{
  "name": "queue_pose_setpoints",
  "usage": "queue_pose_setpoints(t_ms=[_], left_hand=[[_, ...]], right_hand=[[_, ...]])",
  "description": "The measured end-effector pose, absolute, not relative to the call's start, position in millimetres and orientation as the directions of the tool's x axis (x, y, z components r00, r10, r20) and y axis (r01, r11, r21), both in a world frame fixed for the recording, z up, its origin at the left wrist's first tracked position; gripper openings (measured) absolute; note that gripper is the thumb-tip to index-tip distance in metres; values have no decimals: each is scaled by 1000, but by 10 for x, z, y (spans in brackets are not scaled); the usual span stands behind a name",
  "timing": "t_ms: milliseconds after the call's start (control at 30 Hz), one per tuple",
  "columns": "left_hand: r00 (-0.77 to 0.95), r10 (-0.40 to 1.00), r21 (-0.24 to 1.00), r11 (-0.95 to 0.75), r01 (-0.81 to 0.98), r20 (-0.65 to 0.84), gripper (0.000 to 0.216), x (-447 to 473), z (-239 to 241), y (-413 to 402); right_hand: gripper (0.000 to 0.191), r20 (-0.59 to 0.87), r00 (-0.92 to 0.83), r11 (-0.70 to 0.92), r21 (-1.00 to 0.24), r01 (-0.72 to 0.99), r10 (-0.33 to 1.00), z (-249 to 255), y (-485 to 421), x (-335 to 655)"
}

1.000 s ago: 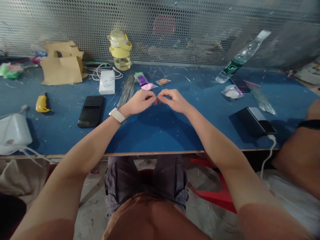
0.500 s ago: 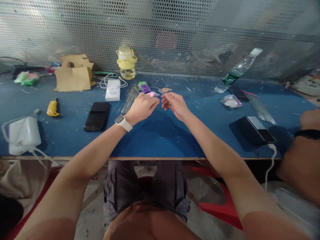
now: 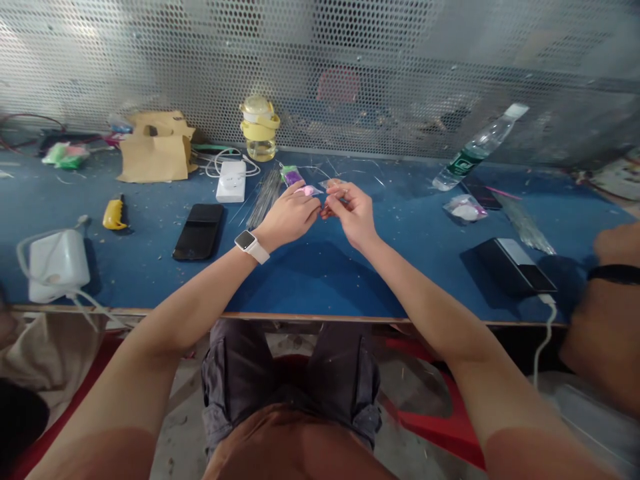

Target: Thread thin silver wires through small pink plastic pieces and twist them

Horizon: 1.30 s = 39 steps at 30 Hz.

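My left hand [image 3: 293, 213], with a white watch on its wrist, is closed, its fingers curled with the tips at my right hand [image 3: 354, 215]. My right hand is closed too, thumb and fingers pinched together. Whatever lies between the fingertips is too small or hidden to name. Just beyond them are a small packet with pink stuff [image 3: 309, 191] and a green-and-purple packet [image 3: 291, 175]. A clear little bag [image 3: 330, 183] lies partly behind my right fingers. Left of my left hand runs a bundle of thin wires [image 3: 265, 199].
On the blue table [image 3: 320, 280] are a black phone [image 3: 199, 231], white charger [image 3: 231, 182], yellow cutter [image 3: 115, 213], yellow cup [image 3: 261, 130], tilted water bottle [image 3: 467, 157] and black box [image 3: 513, 267]. Another person's arm [image 3: 613, 293] rests at the right. A perforated metal panel [image 3: 350, 53] stands behind.
My hands have come closer together, and my right fingers have curled in to a pinch. The view has shifted slightly; the things on the table stay put.
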State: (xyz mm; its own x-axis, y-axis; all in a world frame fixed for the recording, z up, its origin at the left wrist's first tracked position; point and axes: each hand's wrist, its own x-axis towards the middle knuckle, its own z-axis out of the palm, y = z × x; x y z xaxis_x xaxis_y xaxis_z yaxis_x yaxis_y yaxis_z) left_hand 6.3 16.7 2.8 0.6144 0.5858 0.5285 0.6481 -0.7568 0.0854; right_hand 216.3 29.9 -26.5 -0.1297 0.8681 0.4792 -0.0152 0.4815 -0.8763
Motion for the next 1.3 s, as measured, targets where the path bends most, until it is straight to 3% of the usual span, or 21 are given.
queue_pose_setpoints(t_ms=[233, 433, 733, 967, 1133, 1300], left_hand=[[632, 590, 97, -765, 637, 502, 30, 41, 2, 187], [581, 655, 129, -710, 693, 483, 27, 50, -6, 154], [330, 624, 410, -745, 527, 709, 18, 137, -198, 243], [239, 715, 571, -680, 460, 657, 17, 208, -112, 133], [208, 668, 539, -714, 447, 714, 18, 250, -104, 94], [235, 517, 315, -760, 569, 823, 30, 189, -70, 48]], right_hand=[[50, 563, -188, 586, -804, 99, 804, -270, 270, 2216], [54, 578, -206, 608, -784, 129, 789, -262, 254, 2217], [36, 648, -269, 695, -706, 140, 713, -337, 322, 2245], [35, 642, -246, 683, -716, 145, 726, -351, 309, 2232], [36, 674, -161, 691, -718, 83, 721, -363, 323, 2207], [34, 718, -71, 721, -687, 90, 693, -334, 320, 2192]])
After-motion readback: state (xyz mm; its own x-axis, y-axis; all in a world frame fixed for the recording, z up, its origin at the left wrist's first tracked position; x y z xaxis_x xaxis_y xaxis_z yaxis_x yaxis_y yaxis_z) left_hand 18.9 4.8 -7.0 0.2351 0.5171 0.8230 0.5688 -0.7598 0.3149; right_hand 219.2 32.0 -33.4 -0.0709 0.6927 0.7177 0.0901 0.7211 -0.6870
